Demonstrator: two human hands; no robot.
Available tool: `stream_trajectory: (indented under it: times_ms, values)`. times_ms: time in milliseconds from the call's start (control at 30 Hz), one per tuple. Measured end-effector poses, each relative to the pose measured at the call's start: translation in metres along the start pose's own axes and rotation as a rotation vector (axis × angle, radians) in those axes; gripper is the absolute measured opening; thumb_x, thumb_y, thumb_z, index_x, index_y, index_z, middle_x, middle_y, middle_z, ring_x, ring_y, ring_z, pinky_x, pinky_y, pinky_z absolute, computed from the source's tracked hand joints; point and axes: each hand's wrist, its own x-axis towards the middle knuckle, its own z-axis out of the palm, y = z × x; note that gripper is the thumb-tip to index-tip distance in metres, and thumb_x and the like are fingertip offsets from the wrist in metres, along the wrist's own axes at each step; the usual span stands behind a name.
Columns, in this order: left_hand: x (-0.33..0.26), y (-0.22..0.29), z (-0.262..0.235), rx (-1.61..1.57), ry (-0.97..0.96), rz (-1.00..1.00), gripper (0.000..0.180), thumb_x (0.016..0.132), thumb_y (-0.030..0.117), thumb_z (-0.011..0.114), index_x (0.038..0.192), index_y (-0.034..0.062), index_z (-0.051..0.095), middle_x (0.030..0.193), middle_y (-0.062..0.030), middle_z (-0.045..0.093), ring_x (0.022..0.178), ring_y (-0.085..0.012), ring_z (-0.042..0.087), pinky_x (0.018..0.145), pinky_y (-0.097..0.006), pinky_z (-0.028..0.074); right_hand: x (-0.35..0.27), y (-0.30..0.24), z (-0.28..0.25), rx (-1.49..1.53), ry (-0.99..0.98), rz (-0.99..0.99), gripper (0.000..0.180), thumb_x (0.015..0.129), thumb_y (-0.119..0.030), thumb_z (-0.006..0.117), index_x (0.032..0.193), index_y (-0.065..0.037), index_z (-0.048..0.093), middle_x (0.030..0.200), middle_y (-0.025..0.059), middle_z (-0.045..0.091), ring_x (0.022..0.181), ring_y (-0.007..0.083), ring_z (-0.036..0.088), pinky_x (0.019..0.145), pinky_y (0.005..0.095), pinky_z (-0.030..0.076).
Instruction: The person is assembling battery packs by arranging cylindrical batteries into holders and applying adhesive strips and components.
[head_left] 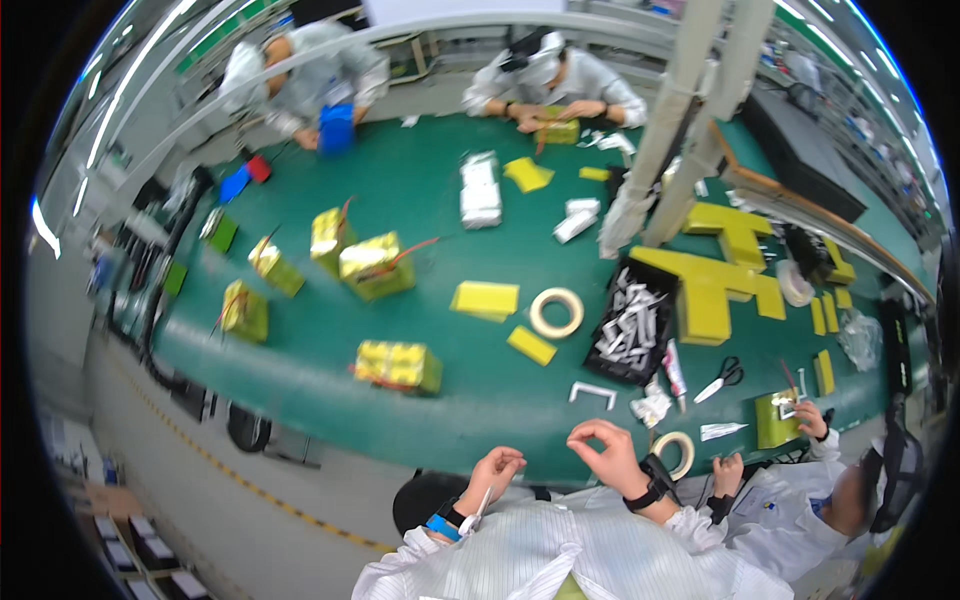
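At the near edge of the table, my left hand (497, 468) is closed, fingertips drawn together in a pinch. My right hand (610, 455) is a short way to its right, thumb and fingertips also pinched, forming a loop. Anything between either hand's fingertips is too small to make out. Beyond my right hand lies a white U-shaped bracket (594, 391). Nearest my left hand on the tabletop is a yellow-wrapped battery pack (398, 366) with a red wire. A roll of tape (673, 455) sits beside my right wrist.
The green table (480, 370) carries several more battery packs (377, 266), yellow sheets (486, 299), another tape roll (556, 313), a black bin (632, 320) of white pieces, a glue tube (675, 374) and scissors (722, 379). Co-workers sit at right and across. A metal post (690, 120) rises at the right.
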Motion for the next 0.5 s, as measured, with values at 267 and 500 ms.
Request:
stream_trajectory:
  times_ms: [267,500]
  values:
    - [-0.084,-0.037,-0.052,-0.01,0.197,-0.068,0.02,0.092,0.006,0.059,0.11,-0.0007,0.055,0.099,-0.0103,0.067,0.093,-0.0162,0.065,0.084,-0.028,0.05,-0.009,-0.01,0.073,0.12,-0.113,-0.109,0.006,0.077,-0.001,0.071,0.081,0.0,0.067,0.083,0.008,0.068,0.077,0.0194,0.066,0.069,0.03,0.051]
    - [-0.081,-0.036,-0.139,-0.134,0.475,-0.015,0.031,0.091,0.002,0.053,0.121,0.0016,0.047,0.103,-0.0128,0.065,0.089,-0.018,0.064,0.078,-0.029,0.051,-0.006,-0.007,0.076,0.048,-0.03,-0.089,0.007,0.076,0.001,0.071,0.08,0.0,0.066,0.083,0.0086,0.069,0.075,0.0198,0.066,0.068,0.0293,0.051]
